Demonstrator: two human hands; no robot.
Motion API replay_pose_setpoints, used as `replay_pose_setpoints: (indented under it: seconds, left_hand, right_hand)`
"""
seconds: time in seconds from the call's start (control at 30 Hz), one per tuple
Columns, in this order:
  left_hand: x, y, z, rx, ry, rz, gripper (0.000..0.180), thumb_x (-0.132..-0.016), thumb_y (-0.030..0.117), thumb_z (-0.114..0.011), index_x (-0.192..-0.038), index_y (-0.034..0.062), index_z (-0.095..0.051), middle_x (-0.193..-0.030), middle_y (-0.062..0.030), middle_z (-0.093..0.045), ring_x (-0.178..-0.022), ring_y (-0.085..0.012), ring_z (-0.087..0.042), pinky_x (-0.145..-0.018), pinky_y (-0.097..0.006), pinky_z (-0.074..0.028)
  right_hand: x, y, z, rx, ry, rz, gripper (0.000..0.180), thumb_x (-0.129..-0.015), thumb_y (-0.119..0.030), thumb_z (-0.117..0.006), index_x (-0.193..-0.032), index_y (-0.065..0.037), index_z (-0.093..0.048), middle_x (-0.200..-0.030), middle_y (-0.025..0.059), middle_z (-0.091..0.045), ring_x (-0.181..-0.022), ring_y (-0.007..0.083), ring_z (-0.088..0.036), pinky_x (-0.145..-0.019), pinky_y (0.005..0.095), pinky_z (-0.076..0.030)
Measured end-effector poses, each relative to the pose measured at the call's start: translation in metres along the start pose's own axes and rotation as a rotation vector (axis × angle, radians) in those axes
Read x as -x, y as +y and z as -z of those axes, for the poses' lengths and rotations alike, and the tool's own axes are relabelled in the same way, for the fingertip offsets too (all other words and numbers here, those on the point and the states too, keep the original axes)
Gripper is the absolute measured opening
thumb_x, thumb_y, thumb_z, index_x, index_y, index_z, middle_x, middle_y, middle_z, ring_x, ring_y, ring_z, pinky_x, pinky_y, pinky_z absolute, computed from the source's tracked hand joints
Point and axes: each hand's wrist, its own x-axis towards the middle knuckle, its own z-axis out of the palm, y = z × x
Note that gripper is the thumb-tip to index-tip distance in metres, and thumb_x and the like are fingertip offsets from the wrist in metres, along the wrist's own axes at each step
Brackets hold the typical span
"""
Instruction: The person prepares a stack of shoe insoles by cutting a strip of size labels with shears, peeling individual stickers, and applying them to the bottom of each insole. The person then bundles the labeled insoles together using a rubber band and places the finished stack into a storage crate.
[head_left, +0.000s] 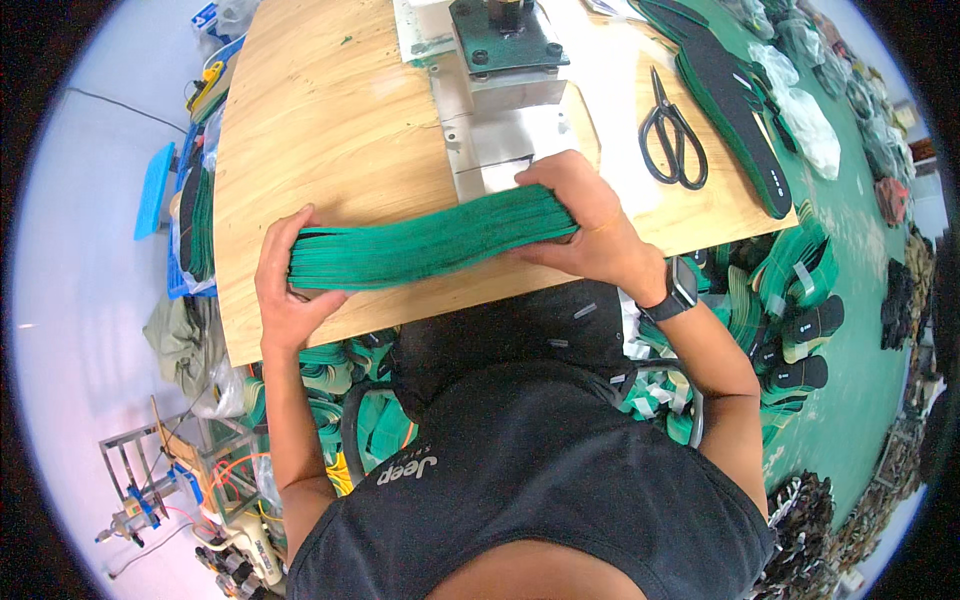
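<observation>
Between my two hands is a stack of green insoles (430, 240), turned so that its many layered edges face up. My left hand (290, 270) grips its left end, thumb on the near side and fingers on the far side. At the other end my right hand (590, 220), with a dark watch on its wrist, clasps the stack the same way. The stack is held over the near edge of the wooden table (330, 130). Just beyond my right hand lies the metal plate (510, 125) of a bench machine.
A machine head with a dark green block (508, 38) stands at the table's far middle. Black-handled scissors (672, 140) lie to its right, near black insoles with green edges (735, 110). Bundled green insoles (800, 265) pile up beside the table at right. A blue crate (178, 265) stands at left.
</observation>
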Motion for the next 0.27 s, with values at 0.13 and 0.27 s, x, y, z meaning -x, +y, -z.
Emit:
replay_pose_setpoints:
  seconds: [0.13, 0.27]
  left_hand:
    - [0.006, -0.009, -0.005, -0.121, 0.054, -0.071, 0.073, -0.056, 0.021, -0.081, -0.122, 0.0018, -0.053, -0.117, -0.0174, -0.053, -0.107, -0.0297, -0.053, -0.092, -0.037, -0.043]
    - [-0.001, -0.007, -0.01, -0.067, 0.017, -0.1, 0.073, -0.065, 0.028, -0.076, -0.128, 0.0044, -0.048, -0.12, -0.0169, -0.053, -0.11, -0.0296, -0.052, -0.097, -0.038, -0.039]
  right_hand:
    - [-0.002, 0.0, 0.0, 0.025, 0.044, -0.034, 0.075, -0.06, -0.024, -0.084, -0.12, 0.001, -0.047, -0.11, 0.0192, -0.051, -0.103, 0.0358, -0.049, -0.089, 0.0395, -0.042]
    - [0.002, 0.002, 0.004, -0.065, -0.018, -0.085, 0.081, -0.067, -0.021, -0.08, -0.131, -0.001, -0.034, -0.119, 0.0195, -0.047, -0.105, 0.0358, -0.049, -0.095, 0.0407, -0.04]
